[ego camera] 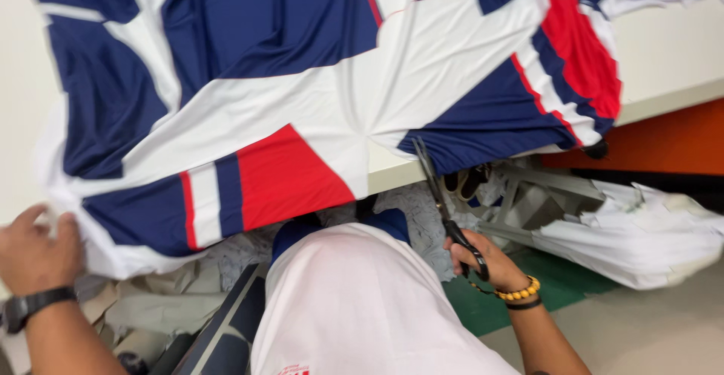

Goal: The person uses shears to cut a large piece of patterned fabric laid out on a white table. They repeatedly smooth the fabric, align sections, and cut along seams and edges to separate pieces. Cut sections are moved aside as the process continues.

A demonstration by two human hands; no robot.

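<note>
Across the white table [664, 51] lies printed cloth [302, 81], left hand [34, 243] pinching its lower-left edge (bunched), right hand [483, 258] gripping black scissors [445, 202] mid-cut.

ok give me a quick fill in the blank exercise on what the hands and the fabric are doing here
1. The right hand holds black-handled ____ at the table edge.
2. The left hand grips the navy, white and red printed fabric by its ____ edge.
3. The left wrist wears a black ____.
4. The right wrist wears a bracelet of ____ beads.

Missing words: scissors; white; watch; yellow
</note>
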